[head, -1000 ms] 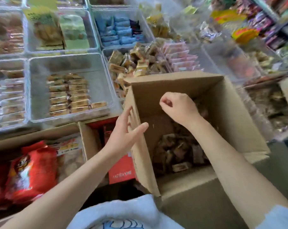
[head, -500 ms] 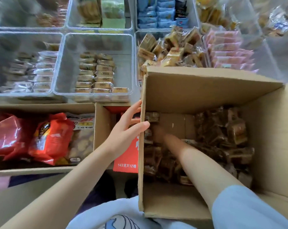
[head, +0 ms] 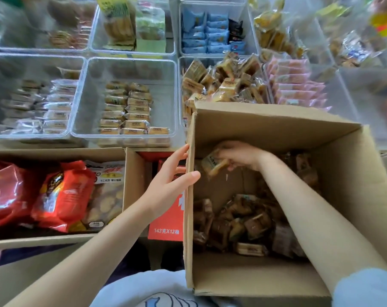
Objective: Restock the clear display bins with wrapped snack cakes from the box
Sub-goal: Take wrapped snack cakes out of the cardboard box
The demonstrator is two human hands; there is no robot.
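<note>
Cardboard box [head: 276, 127] at 4 o'clock now shows the right hand [head: 239, 155] lifted from its bottom, fingers curled round a few wrapped snack cakes [head: 214, 165], so a fresh handful is on its way out. Left hand [head: 168, 182], fingers straight, steadies the box wall. At 12 o'clock the heaped clear bin [head: 223, 85] holds matching cakes; at 10 o'clock a half-filled bin [head: 126, 69] holds 2 rows.

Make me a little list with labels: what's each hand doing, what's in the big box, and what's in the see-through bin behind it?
left hand: open, fingers resting on the left wall of the cardboard box
right hand: inside the box, gripping wrapped snack cakes, blurred
box contents: a pile of wrapped snack cakes on the bottom
clear bin behind box: heaped with similar wrapped cakes
bin to its left: neat rows of wrapped snacks, partly filled
</note>
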